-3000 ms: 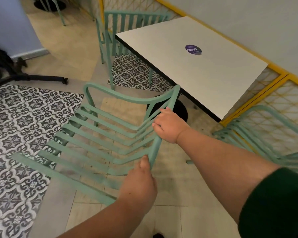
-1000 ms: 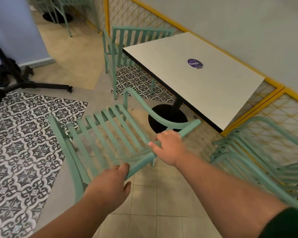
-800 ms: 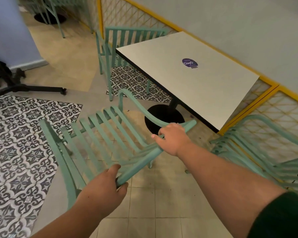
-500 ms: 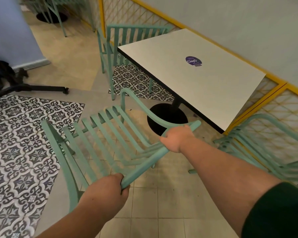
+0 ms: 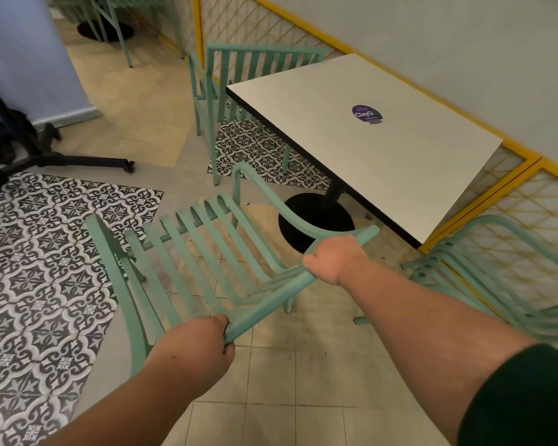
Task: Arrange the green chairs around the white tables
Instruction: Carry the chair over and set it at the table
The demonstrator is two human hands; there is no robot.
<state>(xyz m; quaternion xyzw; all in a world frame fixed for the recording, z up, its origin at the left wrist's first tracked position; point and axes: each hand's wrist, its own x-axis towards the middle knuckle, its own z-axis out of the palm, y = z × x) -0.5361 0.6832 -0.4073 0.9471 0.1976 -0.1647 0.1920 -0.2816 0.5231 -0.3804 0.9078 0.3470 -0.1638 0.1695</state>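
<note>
The chair (image 5: 200, 252) stands at the table's (image 5: 368, 156) near side, one armrest close to the black base (image 5: 316, 220), its slatted seat facing away from the person. Both hands curl round its top back rail: the left hand (image 5: 194, 346) at the lower end, the right hand (image 5: 331, 259) farther up, near the table edge. A second chair (image 5: 258, 59) sits at the table's far end, stacked chairs (image 5: 496, 284) rest to the right, and a purple sticker (image 5: 366, 114) lies on the tabletop.

Mint-green chair (image 5: 187, 252), white table (image 5: 400, 156), black-patterned tiles (image 5: 39, 268)
</note>
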